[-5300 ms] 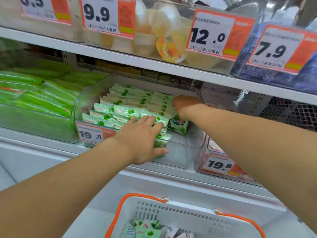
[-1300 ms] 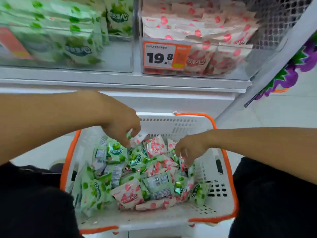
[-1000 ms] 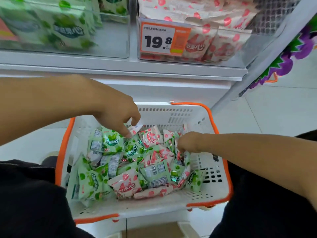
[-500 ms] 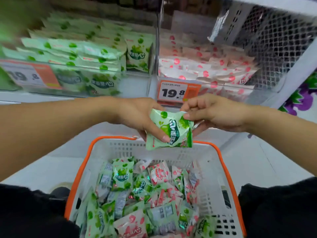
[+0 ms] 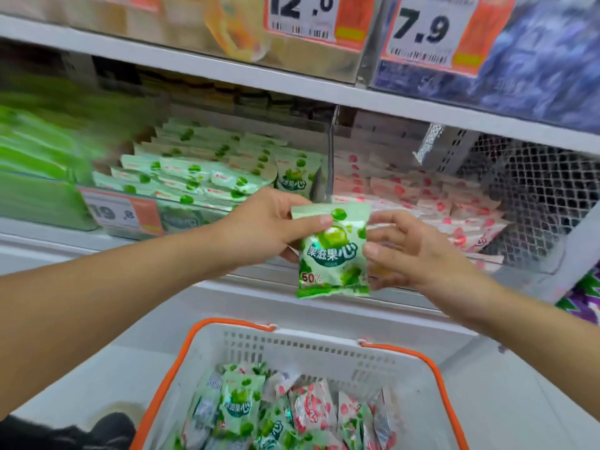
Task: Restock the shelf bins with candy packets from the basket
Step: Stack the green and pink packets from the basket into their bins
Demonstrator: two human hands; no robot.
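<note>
A green candy packet [image 5: 332, 251] is pinched in the left hand [image 5: 263, 228], the right hand's [image 5: 418, 251] loose fingers touching its edge, above the orange-rimmed basket [image 5: 324, 349] before clear shelf bins [image 5: 201, 177] on white shelving [image 5: 227, 73]

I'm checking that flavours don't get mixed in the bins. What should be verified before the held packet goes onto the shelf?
1. Packet flavour: green packet, ok.
2. Grip: left hand pinches its top edge, ok.
3. Right hand hold: fingers at the packet's right edge, cannot tell.
4. Matching bin: green bin left of the divider, ok.
5. Room in the green bin: front gap, ok.
6. Pink bin avoided: directly behind the packet, cannot tell.
</note>
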